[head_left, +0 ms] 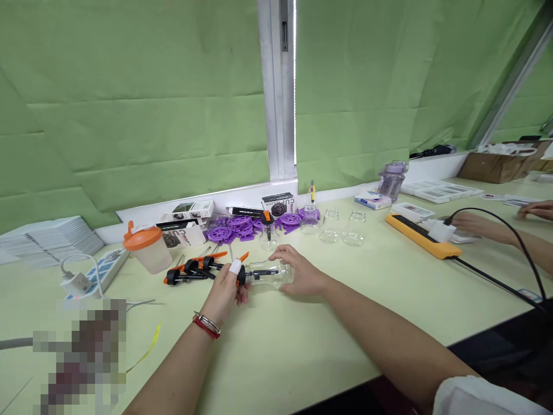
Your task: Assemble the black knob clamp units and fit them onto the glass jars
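A clear glass bottle point(272, 278) lies sideways between my hands, a dark tube visible inside it. My right hand point(302, 272) is wrapped around its wide base end. At the neck, my left hand point(225, 291) grips the black cap point(241, 275), which has an orange part; a white covering is on one fingertip. Whether the cap is fully seated cannot be told. Just left lie several black-and-orange bottle tops point(190, 268) with thin tubes. Behind my hands stands a glass bottle point(268, 241) fitted with a similar top.
Purple wheel-shaped plastic pieces point(242, 226) and small boxes point(279, 204) line the wall. Several glass bottles point(330, 230) stand right of them. An orange-lidded cup point(153, 253) and white power strip point(106, 271) are left. A yellow power strip point(419, 235) lies right, near another person's hands point(479, 226).
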`<state>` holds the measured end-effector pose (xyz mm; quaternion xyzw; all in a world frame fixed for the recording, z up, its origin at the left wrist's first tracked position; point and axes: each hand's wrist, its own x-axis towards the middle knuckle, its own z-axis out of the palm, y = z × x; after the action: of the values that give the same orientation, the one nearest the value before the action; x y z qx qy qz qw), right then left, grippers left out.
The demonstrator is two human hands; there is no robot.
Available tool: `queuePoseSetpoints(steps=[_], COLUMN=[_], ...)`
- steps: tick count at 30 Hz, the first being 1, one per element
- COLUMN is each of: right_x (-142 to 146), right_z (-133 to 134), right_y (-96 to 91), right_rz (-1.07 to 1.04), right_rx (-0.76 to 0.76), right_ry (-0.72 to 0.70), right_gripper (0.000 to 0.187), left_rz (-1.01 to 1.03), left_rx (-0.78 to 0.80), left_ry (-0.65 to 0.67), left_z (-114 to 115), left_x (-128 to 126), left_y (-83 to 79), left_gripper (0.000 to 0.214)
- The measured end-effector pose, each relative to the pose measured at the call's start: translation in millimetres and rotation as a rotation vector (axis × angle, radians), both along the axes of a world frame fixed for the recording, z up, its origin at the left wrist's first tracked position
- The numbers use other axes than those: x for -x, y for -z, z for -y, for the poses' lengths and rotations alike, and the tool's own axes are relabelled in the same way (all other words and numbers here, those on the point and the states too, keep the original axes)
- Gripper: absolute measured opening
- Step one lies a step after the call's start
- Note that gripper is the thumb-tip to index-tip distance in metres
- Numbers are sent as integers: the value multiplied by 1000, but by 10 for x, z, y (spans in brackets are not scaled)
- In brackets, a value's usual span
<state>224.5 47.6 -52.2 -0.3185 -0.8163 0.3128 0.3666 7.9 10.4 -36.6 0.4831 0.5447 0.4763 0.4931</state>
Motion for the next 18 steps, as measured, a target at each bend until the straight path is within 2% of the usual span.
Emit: queuePoseSetpoints(steps=[5,11,15,18], right_x=[-13,-53,-61,-67], right_z=[-12,-31,-33,-46], right_y=[9,-30,-24,2], right_rz=[-42,-82,-92,-108], right_rx=[8,-23,-53,7], right_ry=[-17,-55,-53,-64], right_gripper=[69,68,70,73], left_rz=[-133,36,78,109], left_rx=[-5,46,74,110], left_ry=[-20,-39,-33,-11], left_z=[-21,-21,-8,-15], left_x=[41,21,28,47], left_y=[16,-11,-25,-24], left_gripper=[46,40,39,41])
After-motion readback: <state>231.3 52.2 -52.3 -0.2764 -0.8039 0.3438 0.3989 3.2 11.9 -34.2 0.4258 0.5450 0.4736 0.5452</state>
